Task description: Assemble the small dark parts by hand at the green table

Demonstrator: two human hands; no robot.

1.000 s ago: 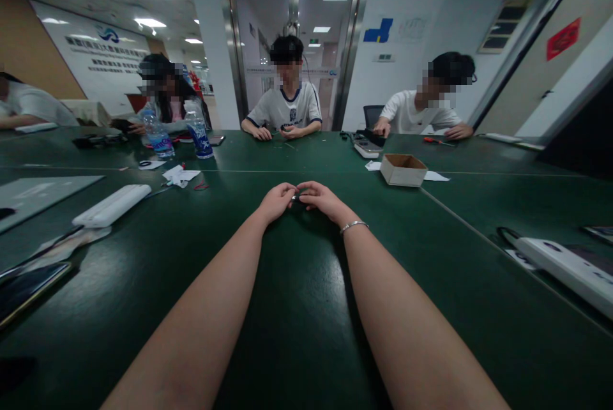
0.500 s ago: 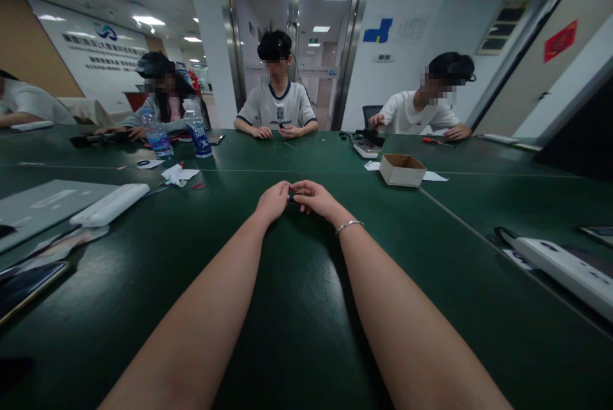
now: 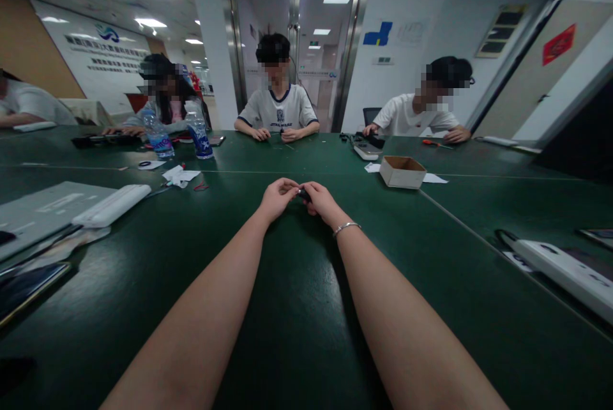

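Both arms reach forward over the dark green table (image 3: 297, 308). A small black object (image 3: 303, 194) with a shiny end is between my hands; it is too small to name. My right hand (image 3: 322, 200) is closed around it, with a silver bracelet (image 3: 346, 228) at the wrist. From the other side, my left hand (image 3: 278, 198) meets its shiny end with thumb and fingertips pinched together. Whether those left fingertips grip anything else is hidden.
An open cardboard box (image 3: 403, 174) stands right of my hands. Further right lies a white power strip (image 3: 565, 269). To the left are a grey laptop (image 3: 52, 205), a white power strip (image 3: 115, 205), a phone (image 3: 31, 292) and two bottles (image 3: 198, 132). Several people sit across.
The small black object now sits in my right hand's grip, slightly further right and more visible. My left fingers have extended toward it, and my right fingers have curled in.
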